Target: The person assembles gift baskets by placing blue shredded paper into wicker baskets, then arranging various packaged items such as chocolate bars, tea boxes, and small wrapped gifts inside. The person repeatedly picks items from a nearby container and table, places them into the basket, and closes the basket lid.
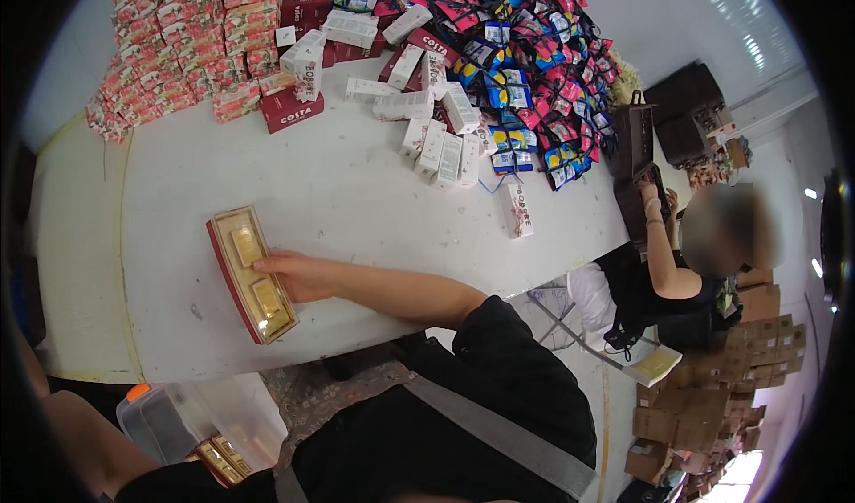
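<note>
My right hand (301,277) grips the right side of a long, narrow gift box (251,273), its thumb over the edge. The box has a red side and a pale gold inside, with two shiny gold pieces set in it one behind the other. It is over the near left part of the white table (356,200), tilted a little; whether it touches the tabletop I cannot tell. My left arm (85,436) shows at the lower left rim, but the left hand is out of view.
Below the table edge, a clear plastic bin (165,423) holds more gold-and-red boxes (221,460). Red-and-white packs (191,35) are stacked at the far left. White cartons (436,151) and a heap of pink and blue packets (534,84) lie further back. A co-worker (659,280) sits at the right.
</note>
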Available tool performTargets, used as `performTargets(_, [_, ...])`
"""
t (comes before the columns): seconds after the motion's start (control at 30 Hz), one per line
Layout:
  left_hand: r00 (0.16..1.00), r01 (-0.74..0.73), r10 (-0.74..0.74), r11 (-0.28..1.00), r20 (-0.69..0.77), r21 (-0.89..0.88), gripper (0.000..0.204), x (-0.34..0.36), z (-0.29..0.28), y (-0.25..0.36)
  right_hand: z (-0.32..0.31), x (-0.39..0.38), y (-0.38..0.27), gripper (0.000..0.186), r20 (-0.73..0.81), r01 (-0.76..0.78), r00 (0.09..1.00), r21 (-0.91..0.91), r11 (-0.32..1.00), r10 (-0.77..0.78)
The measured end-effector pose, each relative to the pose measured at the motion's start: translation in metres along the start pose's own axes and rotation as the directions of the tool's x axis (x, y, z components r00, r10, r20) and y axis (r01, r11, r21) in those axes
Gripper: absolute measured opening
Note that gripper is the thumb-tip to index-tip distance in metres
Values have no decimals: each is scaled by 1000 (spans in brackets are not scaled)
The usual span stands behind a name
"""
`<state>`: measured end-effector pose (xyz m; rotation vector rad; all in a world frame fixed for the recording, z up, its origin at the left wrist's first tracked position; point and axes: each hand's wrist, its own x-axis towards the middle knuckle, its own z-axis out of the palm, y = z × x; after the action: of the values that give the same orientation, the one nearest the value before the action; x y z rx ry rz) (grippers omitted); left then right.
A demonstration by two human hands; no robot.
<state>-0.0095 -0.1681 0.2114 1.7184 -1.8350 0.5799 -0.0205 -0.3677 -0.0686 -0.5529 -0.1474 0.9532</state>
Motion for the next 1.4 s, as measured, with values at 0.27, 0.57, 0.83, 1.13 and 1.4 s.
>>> performTargets(0.27, [997, 14, -17, 1000, 82, 27, 48, 6, 21, -3, -6, 5, 4, 51, 6, 5, 1000, -1, 1000, -5])
performTargets(0.57, [994, 16, -19, 999, 110, 28, 45, 8, 21, -1, -8, 3, 2, 50, -29, -26, 999, -2, 1000, 25])
performTargets(0.83, [991, 47, -51, 998, 124, 41, 42, 9, 20, 3, -8, 5, 2, 53, -2, -23, 1000, -20, 1000, 23])
performTargets(1.13, [988, 70, -74, 997, 137, 36, 39, 9, 13, 2, -4, 6, 2, 48, -26, -14, 1000, -14, 1000, 14])
performTargets(1.4, [984, 68, -78, 995, 163, 69, 37, 7, 12, 5, -13, 6, 13, 46, 0, -4, 1000, 48, 999, 4])
